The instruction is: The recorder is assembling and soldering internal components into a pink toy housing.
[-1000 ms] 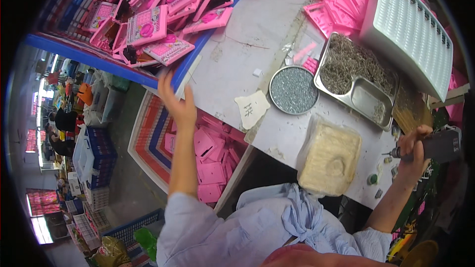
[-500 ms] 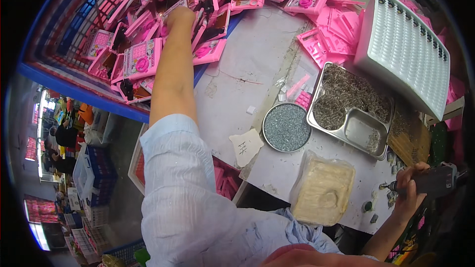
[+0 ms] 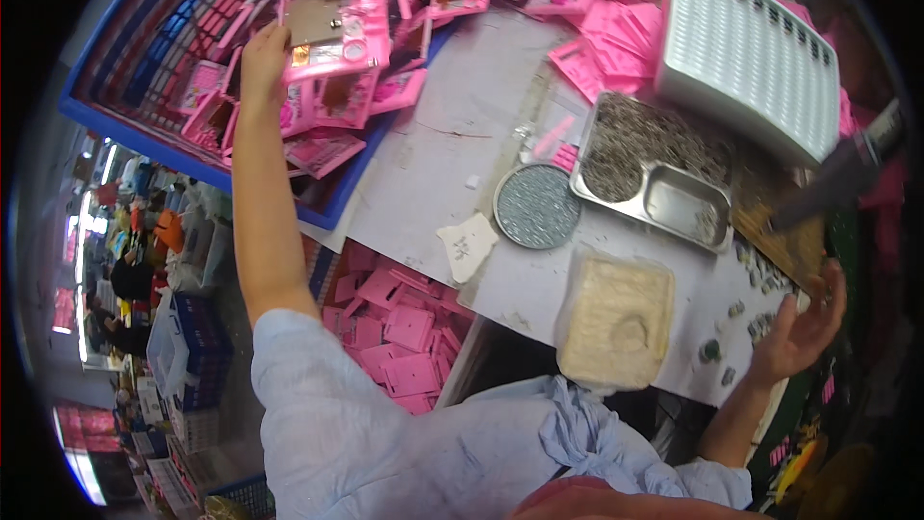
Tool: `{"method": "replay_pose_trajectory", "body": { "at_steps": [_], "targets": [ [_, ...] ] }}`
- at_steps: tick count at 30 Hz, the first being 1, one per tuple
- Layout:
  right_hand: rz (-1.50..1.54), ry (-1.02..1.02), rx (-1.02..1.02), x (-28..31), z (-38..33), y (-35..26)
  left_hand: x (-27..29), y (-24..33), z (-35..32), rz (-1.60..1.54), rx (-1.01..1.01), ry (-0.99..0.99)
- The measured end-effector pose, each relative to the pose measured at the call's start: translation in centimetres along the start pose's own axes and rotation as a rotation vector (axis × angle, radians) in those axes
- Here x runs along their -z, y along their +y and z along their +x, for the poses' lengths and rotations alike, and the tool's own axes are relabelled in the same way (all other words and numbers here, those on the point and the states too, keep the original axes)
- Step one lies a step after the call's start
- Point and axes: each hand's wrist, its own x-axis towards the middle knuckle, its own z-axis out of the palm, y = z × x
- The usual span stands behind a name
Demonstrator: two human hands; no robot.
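Observation:
My left hand (image 3: 262, 56) is stretched far out over a blue crate (image 3: 207, 166) full of pink plastic cases. It grips the left edge of one pink case (image 3: 337, 24) with a shiny panel, lifted above the pile. At the table's right edge, my right hand (image 3: 801, 335) is open with the palm up and holds nothing. A dark power tool (image 3: 835, 178), blurred, hangs above and apart from it. Small dark screws (image 3: 756, 279) lie scattered near that hand.
On the grey table sit a metal tray (image 3: 674, 195) of small screws, a round metal dish (image 3: 536, 205), a white perforated tray (image 3: 751, 50), a beige foam pad (image 3: 616, 320) and a paper scrap (image 3: 469, 246). A box of pink parts (image 3: 399, 327) stands below the table.
My left hand reached into the crate and came up gripping a pink case. My right hand let go of the dark tool, which now sits higher and apart from it.

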Motion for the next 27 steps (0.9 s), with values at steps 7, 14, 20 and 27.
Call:
{"method": "replay_pose_trajectory", "body": {
  "at_steps": [7, 14, 20, 27],
  "targets": [
    [0.948, -0.738, -0.69, -6.3, -4.4, -1.7, -17.6, 4.1, -21.2, -0.48, 0.346, -0.813],
    [0.917, -0.308, -1.03, -4.1, -9.2, -0.8, -24.6, 4.2, -38.6, -0.48, 0.514, -0.696],
    [0.197, -0.396, -0.7, -2.3, -12.4, 0.2, -23.2, 3.5, -43.2, 0.137, 0.196, -0.782],
    [-0.231, -0.485, -0.186, -2.0, -12.6, 1.3, -22.1, 3.3, -44.1, 0.441, 0.056, -0.81]
  ]
}}
